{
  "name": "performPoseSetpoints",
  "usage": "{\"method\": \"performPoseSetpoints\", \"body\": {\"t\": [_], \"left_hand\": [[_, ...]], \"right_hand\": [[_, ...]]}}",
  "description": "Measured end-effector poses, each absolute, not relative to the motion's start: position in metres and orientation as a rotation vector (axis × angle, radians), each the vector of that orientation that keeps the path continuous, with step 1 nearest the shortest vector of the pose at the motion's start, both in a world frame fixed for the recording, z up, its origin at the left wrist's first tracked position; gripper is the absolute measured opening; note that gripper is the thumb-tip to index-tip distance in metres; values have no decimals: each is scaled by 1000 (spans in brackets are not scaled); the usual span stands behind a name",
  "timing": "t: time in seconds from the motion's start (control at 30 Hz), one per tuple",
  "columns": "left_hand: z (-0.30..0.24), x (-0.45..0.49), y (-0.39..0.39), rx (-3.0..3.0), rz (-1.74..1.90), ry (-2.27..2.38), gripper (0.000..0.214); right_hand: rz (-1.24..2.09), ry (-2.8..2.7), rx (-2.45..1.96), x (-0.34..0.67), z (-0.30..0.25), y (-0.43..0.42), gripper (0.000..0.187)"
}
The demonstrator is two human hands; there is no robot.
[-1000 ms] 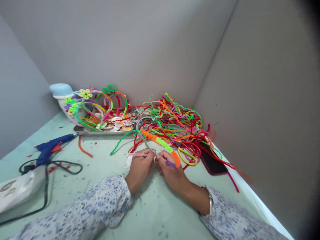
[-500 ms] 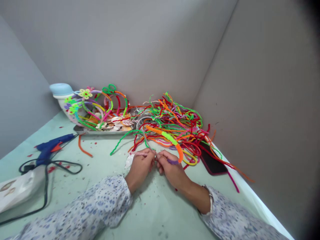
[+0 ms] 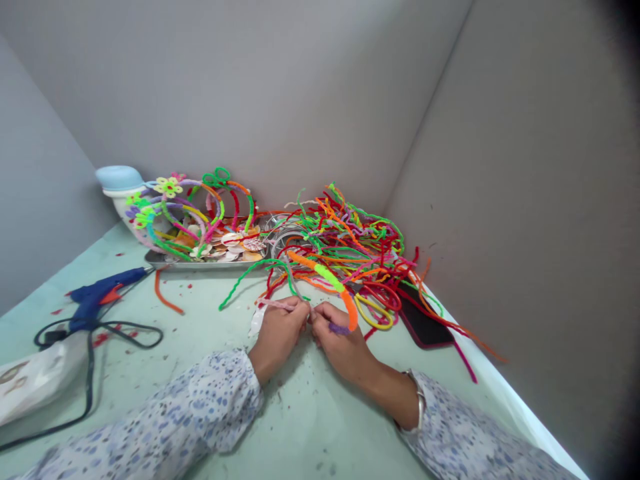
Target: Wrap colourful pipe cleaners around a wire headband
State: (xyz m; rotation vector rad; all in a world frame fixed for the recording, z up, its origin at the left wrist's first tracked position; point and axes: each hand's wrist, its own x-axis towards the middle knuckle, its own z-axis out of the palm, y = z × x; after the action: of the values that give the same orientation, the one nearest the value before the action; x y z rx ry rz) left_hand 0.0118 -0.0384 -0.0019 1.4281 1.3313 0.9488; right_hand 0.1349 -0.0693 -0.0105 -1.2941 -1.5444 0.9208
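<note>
Both hands meet at the middle of the table, fingertips nearly touching. My left hand (image 3: pixel 280 333) is closed in a pinch, and a pale pink pipe cleaner (image 3: pixel 274 305) sticks out leftward from its fingers. My right hand (image 3: pixel 345 350) is closed around a curved headband (image 3: pixel 327 275) wrapped in orange, green and purple. The band arches up and away from the hands; a thin grey stretch of it runs back down to the fingertips. What lies right between the fingertips is hidden.
A tangled heap of pipe cleaners (image 3: pixel 350 233) lies behind the hands. Left of it, a metal tray (image 3: pixel 210 265) holds shell-like pieces and finished headbands (image 3: pixel 173 207), near a blue-lidded bottle (image 3: pixel 120 179). A blue glue gun (image 3: pixel 95 293) with cord lies left; a phone (image 3: pixel 425 323) lies right.
The wrapped headband has tilted slightly leftward and down in my right hand. My hands stay together in nearly the same place.
</note>
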Motion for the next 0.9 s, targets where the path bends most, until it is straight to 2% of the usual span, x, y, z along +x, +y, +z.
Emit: {"method": "performPoseSetpoints", "body": {"t": [0.2,0.57,0.9], "left_hand": [[-6,11,-38,1475,988,1313,22],[-7,13,-42,1509,1049,1060,20],[-1,12,-47,1742,1042,1168,23]], "right_hand": [[858,-1566,-1303,134,-10,-70,21],[1003,-1461,-1334,136,-7,-67,25],[895,-1518,-1334,136,-6,-65,24]]}}
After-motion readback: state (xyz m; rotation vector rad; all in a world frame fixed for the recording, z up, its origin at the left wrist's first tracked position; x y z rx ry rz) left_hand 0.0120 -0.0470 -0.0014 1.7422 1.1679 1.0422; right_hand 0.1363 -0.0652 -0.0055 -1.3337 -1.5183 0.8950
